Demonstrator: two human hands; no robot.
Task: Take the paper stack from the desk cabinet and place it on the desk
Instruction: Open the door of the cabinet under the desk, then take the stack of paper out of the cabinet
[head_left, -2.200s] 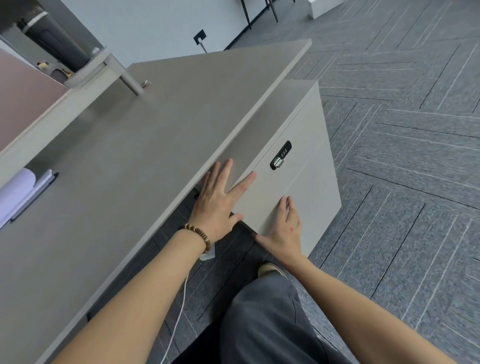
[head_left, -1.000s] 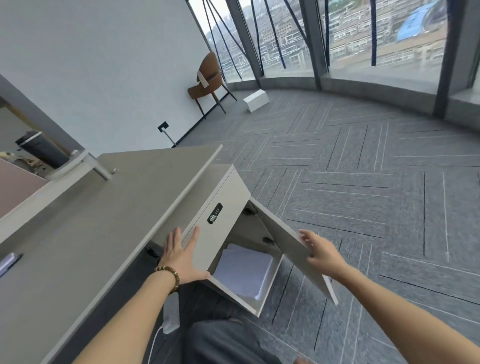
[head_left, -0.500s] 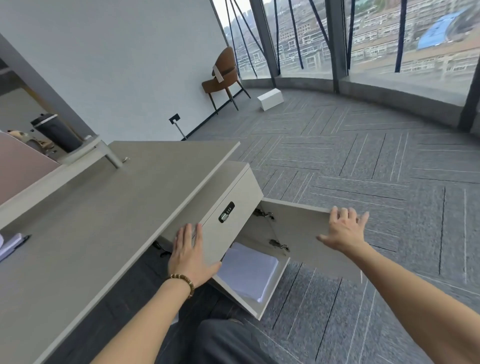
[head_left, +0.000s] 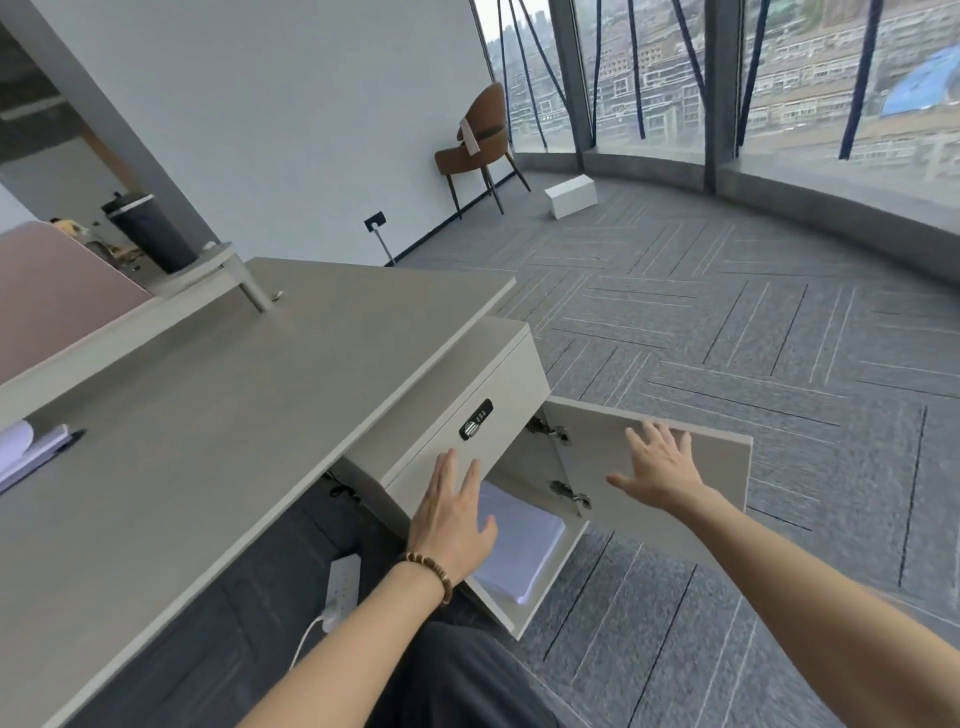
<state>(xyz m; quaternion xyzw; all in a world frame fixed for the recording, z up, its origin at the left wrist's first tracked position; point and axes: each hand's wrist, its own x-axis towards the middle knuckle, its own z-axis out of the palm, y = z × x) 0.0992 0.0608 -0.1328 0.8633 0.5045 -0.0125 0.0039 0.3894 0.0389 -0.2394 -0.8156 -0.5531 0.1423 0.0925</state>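
A white paper stack (head_left: 522, 545) lies flat on the floor of the open lower compartment of the beige desk cabinet (head_left: 447, 415). The cabinet door (head_left: 722, 483) is swung wide to the right. My left hand (head_left: 451, 519), with a bead bracelet on the wrist, hovers with fingers spread in front of the compartment opening, partly covering the stack's left side. My right hand (head_left: 655, 467) is spread open against the inner face of the door. Both hands hold nothing. The grey desk (head_left: 208, 415) stretches to the left above the cabinet.
A notebook and pen (head_left: 31, 449) lie at the desk's left edge. A dark tumbler (head_left: 150, 231) stands on a raised shelf behind. A white power strip (head_left: 340, 584) lies on the carpet under the desk. A brown chair (head_left: 480, 140) and a white box (head_left: 570, 195) sit far off.
The cabinet door went from shut to fully swung open under my right hand, revealing the paper stack. My left hand slid from the cabinet front toward the compartment opening.
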